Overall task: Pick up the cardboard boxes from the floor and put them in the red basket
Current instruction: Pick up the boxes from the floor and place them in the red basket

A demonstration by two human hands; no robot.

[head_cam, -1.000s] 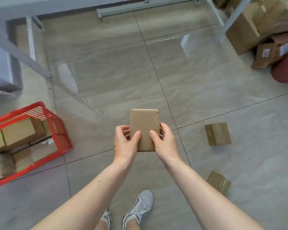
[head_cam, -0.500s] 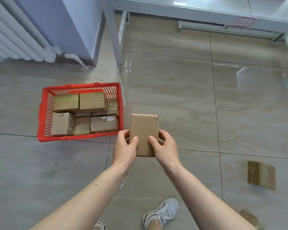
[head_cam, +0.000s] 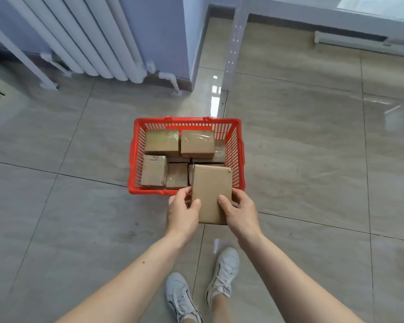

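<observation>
Bright even daylight, window glare on the glossy floor tiles (head_cam: 289, 141) ahead of me, soft faint shadows under my arms, wide-angle bending at edges, slight overall softness

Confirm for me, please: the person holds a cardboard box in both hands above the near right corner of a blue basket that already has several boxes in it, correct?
Not quite: the basket is red, not blue, as the head view shows. The rest stands: the left hand and right hand both hold the cardboard box above the basket's near right corner, and several boxes already lie inside.
</observation>
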